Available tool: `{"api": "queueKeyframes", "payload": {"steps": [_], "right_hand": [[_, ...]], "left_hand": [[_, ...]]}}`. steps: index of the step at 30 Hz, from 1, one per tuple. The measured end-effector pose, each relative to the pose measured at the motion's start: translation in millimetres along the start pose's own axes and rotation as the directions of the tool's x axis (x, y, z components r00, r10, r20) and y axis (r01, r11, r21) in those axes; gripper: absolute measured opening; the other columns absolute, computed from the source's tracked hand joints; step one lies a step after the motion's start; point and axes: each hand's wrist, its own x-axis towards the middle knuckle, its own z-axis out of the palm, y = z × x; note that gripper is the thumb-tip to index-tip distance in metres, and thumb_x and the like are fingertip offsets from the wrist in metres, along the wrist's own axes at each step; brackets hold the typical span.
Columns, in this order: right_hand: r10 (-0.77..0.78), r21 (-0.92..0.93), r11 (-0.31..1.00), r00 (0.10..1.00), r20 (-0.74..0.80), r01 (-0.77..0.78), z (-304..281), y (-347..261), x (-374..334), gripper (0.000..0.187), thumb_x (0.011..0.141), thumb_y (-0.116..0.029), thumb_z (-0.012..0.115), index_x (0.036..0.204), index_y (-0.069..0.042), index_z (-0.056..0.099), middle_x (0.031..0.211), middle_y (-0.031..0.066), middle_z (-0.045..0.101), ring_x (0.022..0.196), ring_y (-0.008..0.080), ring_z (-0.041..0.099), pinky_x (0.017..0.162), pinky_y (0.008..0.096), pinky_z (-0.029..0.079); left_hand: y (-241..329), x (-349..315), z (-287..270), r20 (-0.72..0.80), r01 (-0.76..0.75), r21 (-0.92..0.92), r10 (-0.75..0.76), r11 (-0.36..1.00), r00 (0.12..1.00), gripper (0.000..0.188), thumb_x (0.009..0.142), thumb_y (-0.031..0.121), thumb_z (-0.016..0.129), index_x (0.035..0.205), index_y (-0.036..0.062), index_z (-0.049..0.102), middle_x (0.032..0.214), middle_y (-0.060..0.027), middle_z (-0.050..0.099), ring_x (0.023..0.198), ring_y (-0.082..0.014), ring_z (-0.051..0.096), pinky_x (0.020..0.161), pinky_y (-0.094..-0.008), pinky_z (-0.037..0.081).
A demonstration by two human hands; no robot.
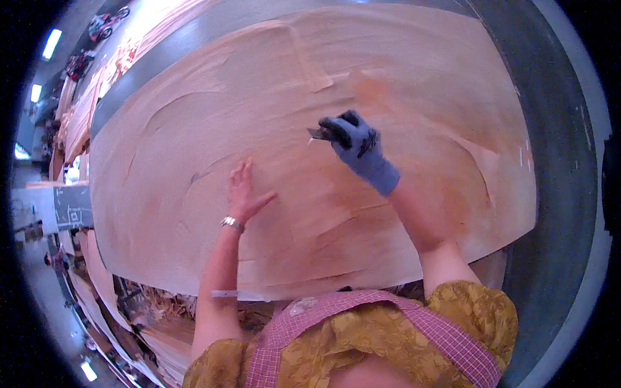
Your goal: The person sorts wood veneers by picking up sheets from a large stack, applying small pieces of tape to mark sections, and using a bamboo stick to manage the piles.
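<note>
A large, thin, tan wood veneer sheet (213,123) lies spread before me, with curved seams, overlapping edges and orange-brown patches. My left hand (244,194), bare with a metal watch at the wrist, rests flat on or just above its left middle, fingers stretched and thumb out. Further off and to the right, my right hand (357,143) wears a blue-grey glove with dark fingertips. Its fingers close round a small, flat, dark blade (315,134) that points left over the sheet. The glove hides the blade's handle, if it has one.
Torn veneer scraps (165,304) lie below the sheet's near edge. More veneer sheets (81,123) are piled at the left. A dark green-grey surface (553,149) borders the right side. Motorcycles (105,24) stand far left, and a person (58,260) is in the distance.
</note>
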Motion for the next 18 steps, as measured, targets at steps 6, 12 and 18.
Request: {"api": "queueKeyframes", "payload": {"steps": [6, 12, 18], "right_hand": [[-0.211, -0.102, 0.967, 0.958, 0.196, 0.234, 45, -61, -43, 0.04, 0.073, -0.022, 0.076, 0.112, -0.02, 0.069, 0.086, 0.0046, 0.063, 0.076, 0.0223, 0.062, 0.058, 0.0348, 0.05], [-0.194, -0.178, 0.95, 0.932, 0.307, 0.257, 44, -74, -66, 0.039, 0.072, -0.026, 0.077, 0.111, -0.021, 0.07, 0.085, 0.003, 0.063, 0.074, 0.0209, 0.061, 0.057, 0.0336, 0.049], [-0.176, -0.201, 0.952, 0.948, 0.266, 0.233, 40, -89, -82, 0.039, 0.072, -0.028, 0.077, 0.11, -0.022, 0.07, 0.085, 0.0014, 0.064, 0.072, 0.0201, 0.06, 0.058, 0.0335, 0.048]], "left_hand": [[16, 41, -16, -0.187, -0.002, -0.544, -0.119, 0.839, 0.975, 0.103, 0.074, 0.052, 0.075, 0.148, 0.0003, 0.025, 0.141, -0.023, 0.043, 0.126, -0.0362, 0.047, 0.105, -0.0469, 0.038], [67, 110, -23, 0.111, 0.142, -0.832, -0.091, 0.536, 0.99, 0.067, 0.075, 0.039, 0.078, 0.122, -0.004, 0.056, 0.105, -0.0174, 0.066, 0.089, -0.0246, 0.066, 0.074, -0.0359, 0.054], [24, 173, 36, 0.096, 0.098, -0.861, -0.031, 0.498, 0.995, 0.036, 0.077, 0.03, 0.077, 0.094, 0.0004, 0.068, 0.09, -0.0145, 0.071, 0.08, -0.024, 0.067, 0.072, -0.0353, 0.052]]}}
